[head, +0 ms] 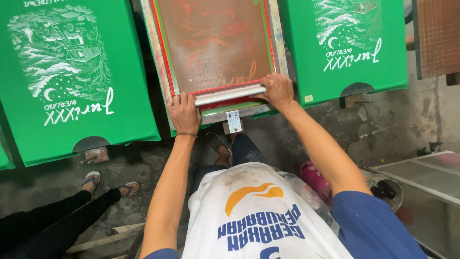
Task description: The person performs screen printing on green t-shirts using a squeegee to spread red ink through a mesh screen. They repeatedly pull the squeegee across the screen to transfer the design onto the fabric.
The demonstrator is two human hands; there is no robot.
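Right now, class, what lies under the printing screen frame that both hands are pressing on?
A strip of green cloth shows below the screen frame's near edge, between left hand and right hand on the squeegee. The rest is covered.

Single head-worn view, looking steeply down from above the wearer's chest and along both outstretched forearms. Faces forward over a wooden-framed printing screen with brown mesh at close range near the upper centre, flanked by green printed shirts on flat boards. Grey concrete floor seen farther below, at right. No second view for overlap.
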